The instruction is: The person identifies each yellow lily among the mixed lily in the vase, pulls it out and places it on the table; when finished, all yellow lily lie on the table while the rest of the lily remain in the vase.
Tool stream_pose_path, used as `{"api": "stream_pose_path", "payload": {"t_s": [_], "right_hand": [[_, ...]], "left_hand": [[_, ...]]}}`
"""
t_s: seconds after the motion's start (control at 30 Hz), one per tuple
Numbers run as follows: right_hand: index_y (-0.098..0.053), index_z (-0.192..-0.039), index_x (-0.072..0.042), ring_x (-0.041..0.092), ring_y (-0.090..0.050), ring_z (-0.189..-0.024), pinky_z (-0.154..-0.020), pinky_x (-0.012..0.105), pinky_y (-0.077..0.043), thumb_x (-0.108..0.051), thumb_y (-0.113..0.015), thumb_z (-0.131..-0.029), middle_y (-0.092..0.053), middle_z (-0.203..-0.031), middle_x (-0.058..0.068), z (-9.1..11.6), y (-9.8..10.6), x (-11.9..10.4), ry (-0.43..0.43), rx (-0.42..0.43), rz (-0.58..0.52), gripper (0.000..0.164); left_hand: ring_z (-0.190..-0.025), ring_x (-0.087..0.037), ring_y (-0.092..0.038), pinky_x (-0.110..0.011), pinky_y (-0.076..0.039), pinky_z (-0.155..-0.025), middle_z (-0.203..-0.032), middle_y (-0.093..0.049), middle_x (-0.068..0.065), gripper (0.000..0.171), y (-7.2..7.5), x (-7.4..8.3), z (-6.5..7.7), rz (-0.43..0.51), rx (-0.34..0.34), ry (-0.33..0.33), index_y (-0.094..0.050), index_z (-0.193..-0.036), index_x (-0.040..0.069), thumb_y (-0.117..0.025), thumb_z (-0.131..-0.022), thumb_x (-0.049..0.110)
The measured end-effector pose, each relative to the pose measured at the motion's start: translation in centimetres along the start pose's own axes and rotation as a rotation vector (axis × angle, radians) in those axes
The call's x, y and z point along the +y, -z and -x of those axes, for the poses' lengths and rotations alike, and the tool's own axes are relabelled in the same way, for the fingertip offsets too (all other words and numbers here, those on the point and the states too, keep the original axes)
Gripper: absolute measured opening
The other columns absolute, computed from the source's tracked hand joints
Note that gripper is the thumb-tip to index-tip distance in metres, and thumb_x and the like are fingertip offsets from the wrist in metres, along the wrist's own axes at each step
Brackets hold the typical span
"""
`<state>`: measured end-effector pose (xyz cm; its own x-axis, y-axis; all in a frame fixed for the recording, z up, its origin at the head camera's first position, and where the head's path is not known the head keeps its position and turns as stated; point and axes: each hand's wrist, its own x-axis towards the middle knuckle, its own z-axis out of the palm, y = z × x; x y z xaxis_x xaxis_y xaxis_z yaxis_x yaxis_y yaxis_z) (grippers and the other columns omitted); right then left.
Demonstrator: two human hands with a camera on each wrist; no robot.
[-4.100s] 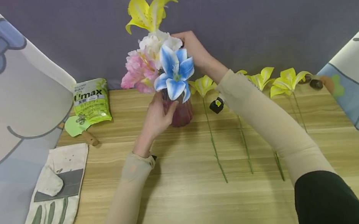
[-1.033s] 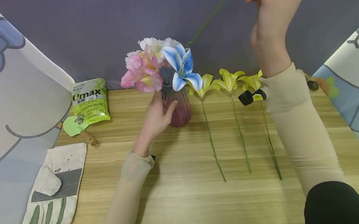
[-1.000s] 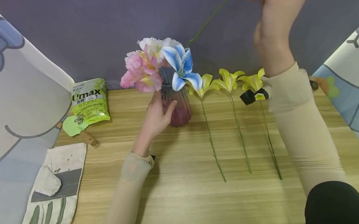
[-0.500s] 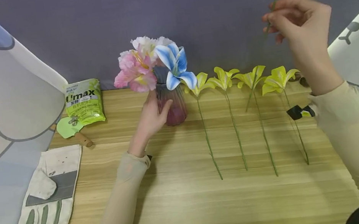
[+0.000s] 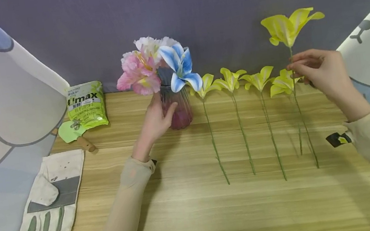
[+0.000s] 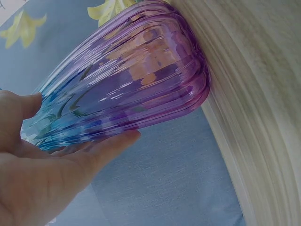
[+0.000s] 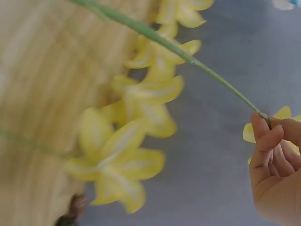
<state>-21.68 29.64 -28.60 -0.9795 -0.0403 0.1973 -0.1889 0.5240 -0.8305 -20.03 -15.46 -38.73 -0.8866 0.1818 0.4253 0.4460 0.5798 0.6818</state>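
My left hand [image 5: 155, 120] holds the ribbed glass vase [image 5: 180, 116], thumb on one side and fingers on the other. Tinted blue to purple, the vase [image 6: 136, 70] fills much of the left wrist view. In it stand a pink flower [image 5: 140, 72], a white flower [image 5: 149, 47] and a blue-and-white lily [image 5: 181, 67]. At the right, my right hand [image 5: 325, 68] pinches the green stem of a yellow lily [image 5: 287, 28], bloom up, below the flower head. The right wrist view shows that stem [image 7: 207, 69] running to thumb and fingertips [image 7: 263, 134].
Several yellow lilies [image 5: 258, 79] lie in a row right of the vase, stems toward the front. On the left are a green fertiliser bag [image 5: 87, 106], a small trowel [image 5: 85, 143] and a work glove [image 5: 55, 195]. A grey backdrop [image 5: 227, 13] rises behind the table.
Out of the vase came the yellow lily, lifted high by my right hand. It then travelled right and down to above the row of lilies. My left hand stayed on the vase.
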Motion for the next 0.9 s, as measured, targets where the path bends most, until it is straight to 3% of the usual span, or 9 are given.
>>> {"api": "stream_pose_path", "payload": {"t_s": [0.13,0.27,0.47,0.57,0.7,0.9], "right_hand": [[-0.072,-0.116,-0.026,0.001,-0.063,-0.066,-0.056,0.018,-0.048,-0.021,-0.070,-0.106,-0.072,-0.086,-0.029,1.3,1.1,2.5,-0.037,-0.014,0.126,0.012],[-0.070,-0.115,-0.024,-0.002,-0.062,-0.064,-0.055,0.017,-0.047,-0.022,-0.069,-0.106,-0.068,-0.082,-0.034,2.4,2.4,4.5,-0.042,-0.014,0.233,0.009],[-0.070,-0.119,-0.003,-0.011,-0.060,-0.063,-0.054,0.014,-0.049,-0.017,-0.064,-0.106,-0.060,-0.079,-0.041,3.7,4.7,6.6,-0.060,0.002,0.354,0.020],[-0.068,-0.121,0.010,-0.009,-0.057,-0.057,-0.050,0.016,-0.048,-0.015,-0.065,-0.106,-0.071,-0.079,-0.019,4.3,5.7,7.5,-0.078,0.008,0.456,0.029],[-0.065,-0.119,0.018,-0.005,-0.055,-0.052,-0.047,0.017,-0.046,-0.012,-0.067,-0.106,-0.073,-0.087,0.026,4.9,6.9,8.9,-0.080,-0.009,0.574,0.034],[-0.064,-0.117,0.020,-0.002,-0.058,-0.052,-0.048,0.018,-0.046,-0.009,-0.065,-0.104,-0.073,-0.086,0.029,5.3,8.0,11.0,-0.107,-0.047,0.610,0.031]], "left_hand": [[-0.142,-0.048,-0.048,-0.053,-0.038,-0.119,-0.153,-0.047,-0.036,0.070,0.0,0.1,0.0,0.001,-0.006,0.002,-0.028,-0.159,-0.014,-0.065,-0.107,0.016],[-0.143,-0.047,-0.047,-0.053,-0.037,-0.120,-0.155,-0.045,-0.035,0.072,0.0,0.1,0.0,0.002,-0.008,0.002,-0.025,-0.161,-0.013,-0.064,-0.108,0.016],[-0.145,-0.046,-0.045,-0.051,-0.036,-0.121,-0.158,-0.042,-0.034,0.074,0.0,0.1,0.0,0.003,-0.001,-0.003,-0.023,-0.162,-0.012,-0.064,-0.108,0.016],[-0.145,-0.047,-0.045,-0.051,-0.035,-0.122,-0.159,-0.041,-0.035,0.074,0.0,0.1,0.0,0.003,0.001,-0.003,-0.023,-0.162,-0.013,-0.064,-0.108,0.015],[-0.142,-0.048,-0.047,-0.053,-0.037,-0.120,-0.155,-0.045,-0.036,0.071,0.0,0.0,0.1,0.003,0.003,-0.001,-0.027,-0.160,-0.014,-0.065,-0.107,0.015],[-0.139,-0.049,-0.050,-0.056,-0.040,-0.117,-0.150,-0.049,-0.036,0.068,0.0,0.0,0.1,-0.005,0.009,0.002,-0.031,-0.157,-0.015,-0.065,-0.107,0.015]]}}
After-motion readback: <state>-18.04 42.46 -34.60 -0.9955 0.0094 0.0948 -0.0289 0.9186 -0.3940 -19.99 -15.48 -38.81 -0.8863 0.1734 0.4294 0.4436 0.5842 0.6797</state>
